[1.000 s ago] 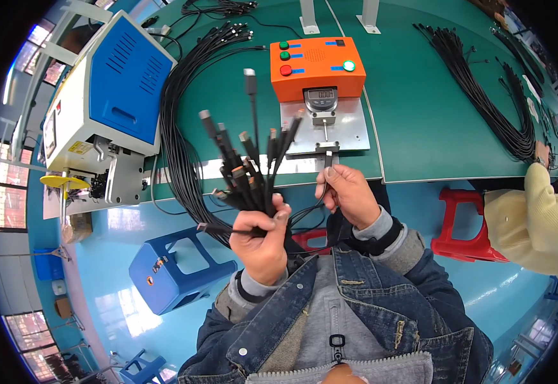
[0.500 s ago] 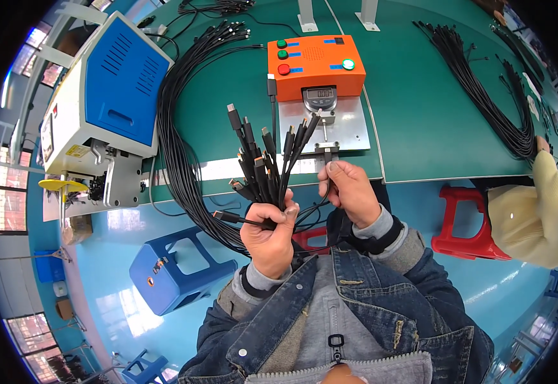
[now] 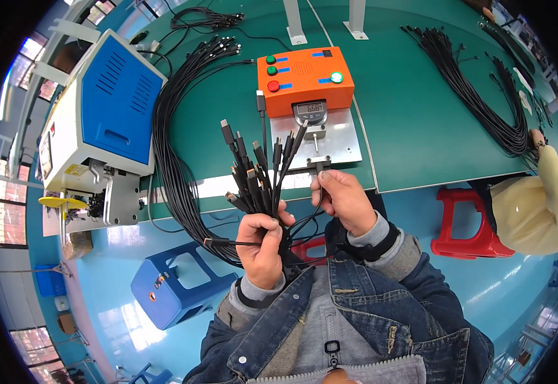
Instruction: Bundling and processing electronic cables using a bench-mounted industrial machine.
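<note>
A bunch of black cables (image 3: 258,171) fans upward out of my left hand (image 3: 263,246), which is closed round it below the plugs. One plug sticks out sideways to the left of that hand. Between thumb and fingers, my right hand (image 3: 344,197) pinches a single black cable plug (image 3: 320,169), its tip at the clamp on the front of a metal fixture plate (image 3: 343,146). Behind the plate stands an orange tester box (image 3: 306,70) with green and red buttons and one lit green button. A small digital gauge (image 3: 310,111) sits at its front.
A long bundle of black cables (image 3: 164,134) hangs over the left table edge, beside a blue and white machine (image 3: 116,96). More cables (image 3: 471,102) lie at right near another person's hand (image 3: 537,139). Blue (image 3: 164,291) and red (image 3: 464,249) stools stand below the green table (image 3: 413,153).
The plug in my right hand has gone up to the clamp of the fixture. The gauge's reading has changed from zero. My view has shifted slightly; my left hand still holds the bunch.
</note>
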`<state>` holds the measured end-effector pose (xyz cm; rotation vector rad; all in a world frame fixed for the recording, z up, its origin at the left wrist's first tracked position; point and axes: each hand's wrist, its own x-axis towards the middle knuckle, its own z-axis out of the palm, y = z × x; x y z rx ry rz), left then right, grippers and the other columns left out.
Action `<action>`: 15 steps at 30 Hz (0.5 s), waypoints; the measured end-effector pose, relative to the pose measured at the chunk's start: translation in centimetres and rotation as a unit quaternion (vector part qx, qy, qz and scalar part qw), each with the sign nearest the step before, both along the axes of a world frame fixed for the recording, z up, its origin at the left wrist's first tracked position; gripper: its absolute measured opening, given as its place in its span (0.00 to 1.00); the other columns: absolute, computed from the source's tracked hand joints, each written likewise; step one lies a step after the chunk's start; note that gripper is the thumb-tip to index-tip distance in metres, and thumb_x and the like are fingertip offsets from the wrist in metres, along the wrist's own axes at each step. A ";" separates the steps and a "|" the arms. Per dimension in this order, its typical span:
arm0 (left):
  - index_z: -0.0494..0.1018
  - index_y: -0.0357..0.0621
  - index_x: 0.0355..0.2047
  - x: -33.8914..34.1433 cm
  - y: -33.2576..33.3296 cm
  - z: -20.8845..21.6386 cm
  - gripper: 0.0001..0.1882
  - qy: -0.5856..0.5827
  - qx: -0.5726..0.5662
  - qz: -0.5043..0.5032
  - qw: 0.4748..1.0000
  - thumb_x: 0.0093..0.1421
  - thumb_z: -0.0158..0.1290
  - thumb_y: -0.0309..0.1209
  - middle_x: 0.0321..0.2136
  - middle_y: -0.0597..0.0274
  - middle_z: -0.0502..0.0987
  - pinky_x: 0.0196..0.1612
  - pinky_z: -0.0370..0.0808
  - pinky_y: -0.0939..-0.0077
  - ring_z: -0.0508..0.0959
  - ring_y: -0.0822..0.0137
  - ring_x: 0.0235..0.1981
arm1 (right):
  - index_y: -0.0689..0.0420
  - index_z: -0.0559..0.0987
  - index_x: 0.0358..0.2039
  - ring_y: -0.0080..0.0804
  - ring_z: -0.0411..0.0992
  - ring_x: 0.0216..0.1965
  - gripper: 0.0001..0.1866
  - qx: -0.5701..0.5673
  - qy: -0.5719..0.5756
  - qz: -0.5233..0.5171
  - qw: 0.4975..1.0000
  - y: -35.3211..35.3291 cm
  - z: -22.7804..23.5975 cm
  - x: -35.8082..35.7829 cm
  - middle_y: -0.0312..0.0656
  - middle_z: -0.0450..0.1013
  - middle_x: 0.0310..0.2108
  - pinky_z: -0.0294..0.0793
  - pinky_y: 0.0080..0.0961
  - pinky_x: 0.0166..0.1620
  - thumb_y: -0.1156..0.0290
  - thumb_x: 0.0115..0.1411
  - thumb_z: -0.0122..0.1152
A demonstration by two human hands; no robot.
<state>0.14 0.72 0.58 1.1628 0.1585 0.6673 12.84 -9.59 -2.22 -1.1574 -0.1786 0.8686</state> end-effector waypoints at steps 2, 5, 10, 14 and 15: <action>0.63 0.40 0.29 0.0 0.2 -0.2 0.09 -0.001 -0.005 -0.006 1.000 0.50 0.39 0.14 0.38 0.51 0.69 0.40 0.67 0.75 0.70 0.68 0.33 | 0.58 0.70 0.25 0.15 0.56 0.10 0.13 -0.002 0.000 -0.002 1.000 0.0 0.0 0.1 0.35 0.67 0.16 0.54 0.11 0.13 0.65 0.59 0.40; 0.63 0.39 0.30 0.0 0.3 -0.3 0.09 -0.009 -0.016 -0.021 1.000 0.50 0.38 0.14 0.37 0.51 0.69 0.39 0.66 0.75 0.70 0.67 0.32 | 0.58 0.70 0.25 0.15 0.56 0.10 0.13 -0.006 0.002 -0.001 1.000 0.0 0.2 0.1 0.35 0.68 0.16 0.53 0.11 0.13 0.65 0.59 0.40; 0.64 0.39 0.29 -0.1 0.4 -0.5 0.08 -0.004 -0.015 -0.019 1.000 0.51 0.38 0.15 0.37 0.51 0.69 0.37 0.66 0.76 0.70 0.68 0.31 | 0.57 0.70 0.25 0.15 0.56 0.10 0.13 -0.012 -0.001 0.001 1.000 0.1 0.0 -0.1 0.35 0.67 0.15 0.53 0.11 0.13 0.65 0.59 0.40; 0.63 0.40 0.32 0.0 0.4 -0.5 0.10 0.025 -0.010 -0.037 0.999 0.51 0.39 0.14 0.37 0.52 0.69 0.36 0.67 0.78 0.70 0.70 0.30 | 0.58 0.70 0.24 0.16 0.58 0.11 0.13 -0.042 -0.030 0.016 0.999 -0.3 -0.2 -0.5 0.34 0.67 0.15 0.54 0.12 0.13 0.65 0.59 0.40; 0.61 0.41 0.34 0.0 0.2 -0.8 0.11 0.028 -0.011 -0.047 0.998 0.51 0.40 0.15 0.37 0.51 0.69 0.36 0.67 0.77 0.70 0.69 0.30 | 0.58 0.70 0.23 0.17 0.58 0.11 0.14 -0.064 -0.058 0.030 0.996 -0.8 -0.2 -0.8 0.34 0.68 0.15 0.55 0.13 0.13 0.65 0.59 0.41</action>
